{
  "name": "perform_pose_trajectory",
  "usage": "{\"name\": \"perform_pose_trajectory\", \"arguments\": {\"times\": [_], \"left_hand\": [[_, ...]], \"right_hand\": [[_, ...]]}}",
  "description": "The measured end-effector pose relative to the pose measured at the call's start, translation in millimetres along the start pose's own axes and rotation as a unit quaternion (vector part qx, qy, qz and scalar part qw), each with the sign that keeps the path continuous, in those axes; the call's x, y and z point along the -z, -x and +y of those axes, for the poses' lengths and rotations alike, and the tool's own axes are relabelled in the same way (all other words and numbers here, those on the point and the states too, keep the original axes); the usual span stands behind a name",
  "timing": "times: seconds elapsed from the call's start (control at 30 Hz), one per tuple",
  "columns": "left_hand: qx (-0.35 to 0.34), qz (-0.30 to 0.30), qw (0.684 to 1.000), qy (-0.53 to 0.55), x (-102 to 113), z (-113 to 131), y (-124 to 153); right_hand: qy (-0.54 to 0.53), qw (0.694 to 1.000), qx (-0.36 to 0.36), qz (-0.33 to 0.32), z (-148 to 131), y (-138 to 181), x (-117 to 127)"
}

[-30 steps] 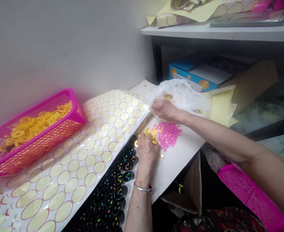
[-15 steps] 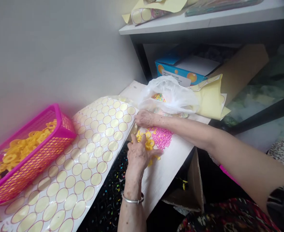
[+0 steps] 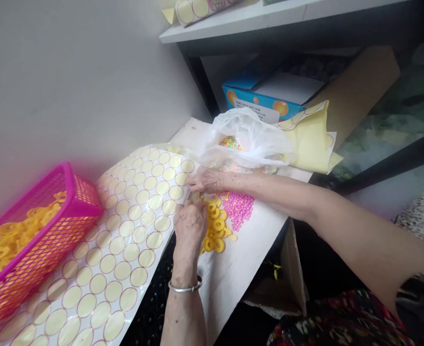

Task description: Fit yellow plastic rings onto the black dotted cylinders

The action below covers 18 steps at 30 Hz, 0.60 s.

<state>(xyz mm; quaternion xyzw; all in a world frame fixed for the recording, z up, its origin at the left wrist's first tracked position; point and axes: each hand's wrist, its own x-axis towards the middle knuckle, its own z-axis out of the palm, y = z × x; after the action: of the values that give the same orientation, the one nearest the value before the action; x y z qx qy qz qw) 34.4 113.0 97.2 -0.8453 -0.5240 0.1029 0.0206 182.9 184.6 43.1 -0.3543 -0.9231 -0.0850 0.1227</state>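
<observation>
My left hand [image 3: 189,225] is curled at the right edge of the sheet of round cream stickers [image 3: 125,226], fingers closed on a small thing I cannot make out. My right hand [image 3: 206,180] reaches in from the right and pinches at the same spot, fingertips touching the left hand's. Just right of both hands lie a heap of yellow rings [image 3: 215,229] and a patch of small pink beads [image 3: 238,207] on the white board [image 3: 233,274]. A silver bangle [image 3: 183,287] circles my left wrist.
A pink mesh basket [image 3: 49,230] of yellow rings sits at the left on the sticker sheet. A clear plastic bag [image 3: 248,137] with coloured beads lies behind the hands, beside yellow backing paper [image 3: 311,142] and a blue box [image 3: 258,98]. A shelf [image 3: 255,17] runs overhead.
My left hand slid left off the yellow rings to the sticker sheet's edge, uncovering the rings. My right hand moved down from the bag and met it. The view shifted right.
</observation>
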Motion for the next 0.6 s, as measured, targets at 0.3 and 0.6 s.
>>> {"name": "perform_pose_trajectory", "arguments": {"times": [0.3, 0.6], "left_hand": [[-0.024, 0.081, 0.994, -0.076, -12.5, -16.8, -36.8], [-0.057, 0.071, 0.993, -0.074, -15.5, -14.5, -52.1]], "right_hand": [[-0.03, 0.999, -0.005, 0.045, 4.3, -3.4, -3.6], [-0.057, 0.997, -0.034, 0.031, 7.9, -15.5, -9.3]]}}
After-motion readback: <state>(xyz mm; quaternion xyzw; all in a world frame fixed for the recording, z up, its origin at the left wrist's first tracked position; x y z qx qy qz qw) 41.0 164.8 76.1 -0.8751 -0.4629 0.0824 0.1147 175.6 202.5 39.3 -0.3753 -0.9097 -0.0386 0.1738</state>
